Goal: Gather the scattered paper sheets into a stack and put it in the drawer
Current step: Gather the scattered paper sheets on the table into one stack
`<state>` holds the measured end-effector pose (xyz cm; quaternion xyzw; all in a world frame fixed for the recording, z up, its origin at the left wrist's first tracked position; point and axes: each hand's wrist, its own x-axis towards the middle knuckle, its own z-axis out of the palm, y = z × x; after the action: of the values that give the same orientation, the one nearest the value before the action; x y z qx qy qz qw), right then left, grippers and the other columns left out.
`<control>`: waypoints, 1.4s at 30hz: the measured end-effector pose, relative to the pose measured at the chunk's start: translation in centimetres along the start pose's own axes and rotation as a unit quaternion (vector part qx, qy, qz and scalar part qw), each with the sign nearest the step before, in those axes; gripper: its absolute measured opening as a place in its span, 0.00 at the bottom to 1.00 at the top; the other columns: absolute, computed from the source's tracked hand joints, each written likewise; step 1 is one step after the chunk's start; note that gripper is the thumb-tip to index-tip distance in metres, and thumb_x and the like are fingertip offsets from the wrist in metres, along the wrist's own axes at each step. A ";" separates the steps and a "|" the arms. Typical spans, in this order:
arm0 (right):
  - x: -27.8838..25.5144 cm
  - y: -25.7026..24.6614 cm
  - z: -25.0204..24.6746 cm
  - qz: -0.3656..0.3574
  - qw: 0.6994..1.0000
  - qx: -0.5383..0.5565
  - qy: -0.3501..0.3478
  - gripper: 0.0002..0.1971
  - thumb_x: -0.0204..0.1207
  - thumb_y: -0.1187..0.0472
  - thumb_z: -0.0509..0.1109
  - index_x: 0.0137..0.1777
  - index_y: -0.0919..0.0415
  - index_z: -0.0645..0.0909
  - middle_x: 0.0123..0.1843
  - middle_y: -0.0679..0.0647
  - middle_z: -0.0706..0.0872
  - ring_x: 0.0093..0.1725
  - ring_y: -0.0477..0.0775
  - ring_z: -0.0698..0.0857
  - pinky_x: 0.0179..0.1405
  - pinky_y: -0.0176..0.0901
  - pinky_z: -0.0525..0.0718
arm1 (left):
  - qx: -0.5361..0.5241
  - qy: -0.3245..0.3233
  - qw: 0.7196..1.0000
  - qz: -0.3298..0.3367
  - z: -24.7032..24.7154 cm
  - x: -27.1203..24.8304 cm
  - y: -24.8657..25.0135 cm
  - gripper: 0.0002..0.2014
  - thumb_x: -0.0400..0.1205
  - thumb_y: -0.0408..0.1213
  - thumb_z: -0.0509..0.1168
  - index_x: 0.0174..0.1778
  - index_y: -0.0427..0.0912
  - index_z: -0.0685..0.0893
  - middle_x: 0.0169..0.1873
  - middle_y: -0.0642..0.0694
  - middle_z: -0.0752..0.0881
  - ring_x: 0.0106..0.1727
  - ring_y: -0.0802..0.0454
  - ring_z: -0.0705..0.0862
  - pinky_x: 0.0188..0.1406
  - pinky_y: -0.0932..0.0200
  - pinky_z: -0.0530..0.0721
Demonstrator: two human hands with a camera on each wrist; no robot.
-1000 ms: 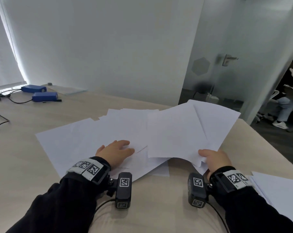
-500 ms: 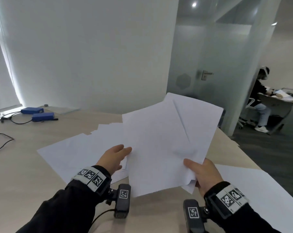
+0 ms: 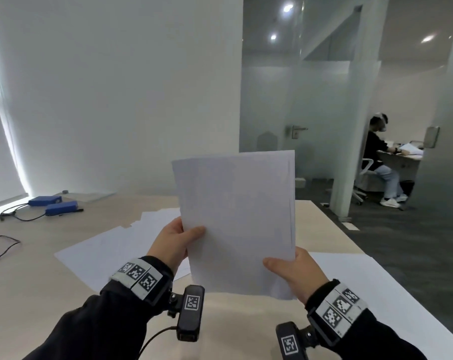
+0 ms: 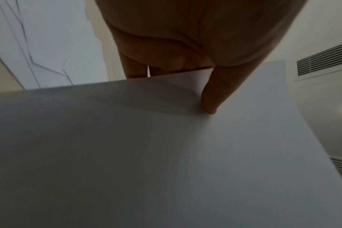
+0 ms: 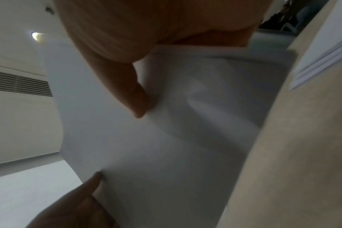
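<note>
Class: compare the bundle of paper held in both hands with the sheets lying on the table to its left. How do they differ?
The held bundle stands upright above the table, while the loose sheets lie flat on the table. The bundle's edges are nearly squared; the loose sheets are fanned and overlapping. The left hand and right hand grip the bundle; nothing touches the loose sheets. Both are plain white paper.

Showing two hands (image 3: 174, 242), one held paper stack (image 3: 238, 219), two blue boxes (image 3: 61, 207) and one seated person (image 3: 381, 162) beyond.

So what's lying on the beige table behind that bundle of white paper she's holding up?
More loose white sheets spread on the beige table; whatever lies directly behind the held bundle of white paper is covered.
</note>
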<state>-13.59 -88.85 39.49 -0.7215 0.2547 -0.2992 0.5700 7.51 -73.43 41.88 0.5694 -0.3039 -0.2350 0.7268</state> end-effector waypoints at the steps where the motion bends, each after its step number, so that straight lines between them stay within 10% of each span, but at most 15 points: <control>1: -0.3 0.4 -0.3 0.002 1.000 0.008 0.005 0.09 0.76 0.67 0.75 0.54 0.56 0.88 0.48 0.52 0.94 0.49 0.54 0.92 0.46 0.43 0.88 | 0.001 -0.011 1.000 0.002 0.5 -0.4 -0.3 0.14 0.81 0.27 0.69 0.62 0.38 0.85 0.54 0.39 0.92 0.54 0.40 0.91 0.53 0.45 0.88; 9: -2.7 3.8 -1.6 0.022 0.999 -0.037 0.024 0.22 0.62 0.62 0.66 0.58 0.51 0.83 0.49 0.53 0.92 0.51 0.56 0.90 0.59 0.61 0.87 | 0.056 0.000 0.997 -0.055 3.5 -2.8 -5.3 0.12 0.78 0.32 0.70 0.58 0.43 0.88 0.52 0.42 0.93 0.55 0.42 0.90 0.54 0.47 0.85; 13: -3.6 3.7 -3.3 0.034 0.996 -0.073 0.048 0.20 0.70 0.70 0.62 0.55 0.47 0.81 0.47 0.44 0.90 0.48 0.46 0.88 0.48 0.42 0.86 | 0.056 0.011 0.996 -0.072 5.6 -3.3 -5.3 0.10 0.81 0.31 0.67 0.56 0.44 0.89 0.50 0.43 0.93 0.55 0.40 0.90 0.63 0.40 0.84; 21: -5.2 2.9 -13.5 0.055 0.964 -0.116 0.233 0.19 0.75 0.71 0.63 0.59 0.51 0.82 0.47 0.47 0.89 0.45 0.45 0.87 0.41 0.41 0.83 | 0.134 -0.123 0.973 -0.142 14.8 -4.4 -5.7 0.17 0.82 0.24 0.56 0.58 0.47 0.82 0.49 0.41 0.90 0.45 0.43 0.88 0.42 0.45 0.90; 30: -7.2 6.0 -21.1 0.176 0.912 -0.272 0.252 0.20 0.74 0.75 0.63 0.64 0.63 0.85 0.54 0.60 0.90 0.57 0.64 0.86 0.58 0.52 0.84 | 0.190 -0.217 0.937 -0.199 22.4 -5.0 -10.1 0.08 0.78 0.29 0.68 0.52 0.43 0.83 0.38 0.42 0.89 0.31 0.49 0.86 0.26 0.58 0.81; 36: -6.8 7.8 -22.0 0.231 0.895 -0.298 0.240 0.25 0.77 0.69 0.66 0.76 0.63 0.76 0.70 0.62 0.83 0.68 0.64 0.81 0.68 0.50 0.77 | 0.173 -0.204 0.934 -0.237 21.6 -5.0 -11.0 0.31 0.80 0.33 0.71 0.79 0.42 0.69 0.44 0.38 0.90 0.33 0.46 0.86 0.22 0.58 0.79; 42: -5.3 6.5 -19.0 0.179 0.870 -0.389 0.242 0.19 0.75 0.49 0.71 0.67 0.42 0.81 0.72 0.52 0.79 0.69 0.62 0.79 0.70 0.60 0.76 | 0.201 -0.180 0.955 -0.123 15.4 -6.3 -7.7 0.11 0.82 0.41 0.65 0.59 0.50 0.85 0.46 0.52 0.92 0.39 0.57 0.87 0.29 0.61 0.81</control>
<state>-31.15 -99.29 35.68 -0.7320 0.6055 -0.2337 0.2072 -7.84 -81.52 35.86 0.6849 -0.3979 -0.3556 0.4961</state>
